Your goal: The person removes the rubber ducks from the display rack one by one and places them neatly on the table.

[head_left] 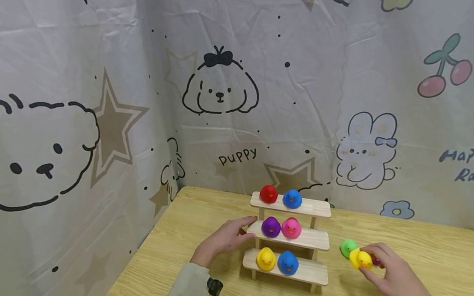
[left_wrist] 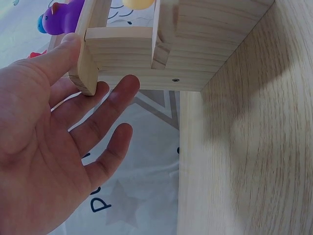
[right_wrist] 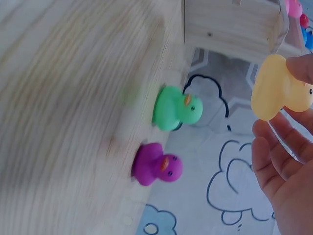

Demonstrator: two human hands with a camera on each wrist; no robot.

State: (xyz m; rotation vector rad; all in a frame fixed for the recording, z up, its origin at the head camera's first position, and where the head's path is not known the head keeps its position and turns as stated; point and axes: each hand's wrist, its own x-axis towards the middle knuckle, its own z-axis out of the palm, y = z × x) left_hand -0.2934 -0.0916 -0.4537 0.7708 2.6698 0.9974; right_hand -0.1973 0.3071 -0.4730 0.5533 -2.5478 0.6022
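A three-tier wooden shelf (head_left: 314, 238) stands on the table, with two rubber ducks on each tier. My left hand (head_left: 227, 236) holds the left end of its middle tier, thumb on one face and fingers (left_wrist: 105, 110) behind the board. On that tier sit a purple duck (head_left: 271, 227) and a pink duck (head_left: 291, 228). To the right of the shelf, my right hand (head_left: 401, 281) pinches a yellow rubber duck (right_wrist: 274, 88) between thumb and fingers, raised over the table. Beyond it, a green duck (right_wrist: 171, 108) and a magenta duck (right_wrist: 154, 164) rest on the tabletop.
A red duck (head_left: 268, 194) and a blue duck (head_left: 292, 199) occupy the top tier. Below, the bottom tier bears another yellow duck (head_left: 266, 259) and blue duck (head_left: 288, 263). A printed cloth (head_left: 238, 133) hangs behind the wooden table (head_left: 196, 206) and along its left side.
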